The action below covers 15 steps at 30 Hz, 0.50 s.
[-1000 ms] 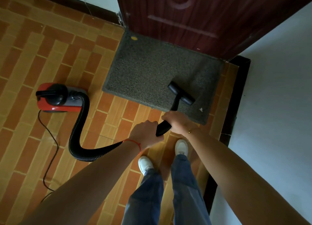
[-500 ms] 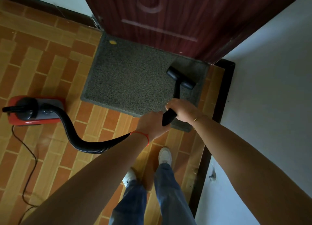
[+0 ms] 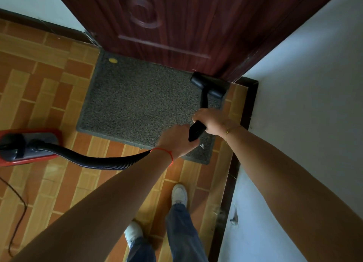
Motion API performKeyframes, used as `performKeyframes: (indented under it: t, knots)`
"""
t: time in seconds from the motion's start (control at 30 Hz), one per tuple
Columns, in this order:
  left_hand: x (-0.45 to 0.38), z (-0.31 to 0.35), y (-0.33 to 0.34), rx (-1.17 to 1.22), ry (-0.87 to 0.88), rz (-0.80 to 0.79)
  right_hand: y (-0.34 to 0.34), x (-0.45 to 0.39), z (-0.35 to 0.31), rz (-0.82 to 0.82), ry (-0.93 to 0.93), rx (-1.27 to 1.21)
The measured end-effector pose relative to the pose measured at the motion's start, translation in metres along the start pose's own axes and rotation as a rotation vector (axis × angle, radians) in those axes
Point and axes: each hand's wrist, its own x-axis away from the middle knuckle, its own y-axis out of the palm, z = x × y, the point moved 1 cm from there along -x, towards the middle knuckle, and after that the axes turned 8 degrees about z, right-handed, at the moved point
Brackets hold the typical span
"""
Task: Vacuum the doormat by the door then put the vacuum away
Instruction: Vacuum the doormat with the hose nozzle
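Standing on the orange-brown tiled floor point(image 3: 49, 96), the person's two white shoes point(image 3: 179, 194) and blue trouser legs appear at the bottom of the view, with both bare forearms reaching forward above them. The left hand point(image 3: 174, 141), a red string at its wrist, curls its fingers round the end of the black ribbed hose point(image 3: 102, 161) where it meets the wand. Just beyond, the right hand point(image 3: 210, 122), with a thin gold bracelet, grips the black wand point(image 3: 196, 133) higher up. The hose curves left across the tiles to the red and grey vacuum body point(image 3: 29, 145), which sits on the floor left of the mat, its dark cord point(image 3: 17, 202) trailing nearby. The grey speckled doormat point(image 3: 141, 104) lies against the dark red door point(image 3: 176, 25). The black T-shaped nozzle point(image 3: 209, 86) rests on the mat's far right corner, close to the door's foot. A small yellow spot point(image 3: 113, 60) marks the mat's far left corner. A pale wall point(image 3: 304, 104) rises on the right.
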Motion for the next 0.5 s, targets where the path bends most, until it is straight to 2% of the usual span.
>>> performKeyframes:
  t: [0.3, 0.5]
  knots:
    - [0.012, 0.018, 0.013, 0.064, 0.002, -0.041, 0.003, 0.024, 0.007, -0.062, -0.020, 0.001]
    - [0.055, 0.012, 0.021, 0.025, 0.030, -0.056, 0.025, 0.049, -0.027, -0.089, -0.002, -0.037]
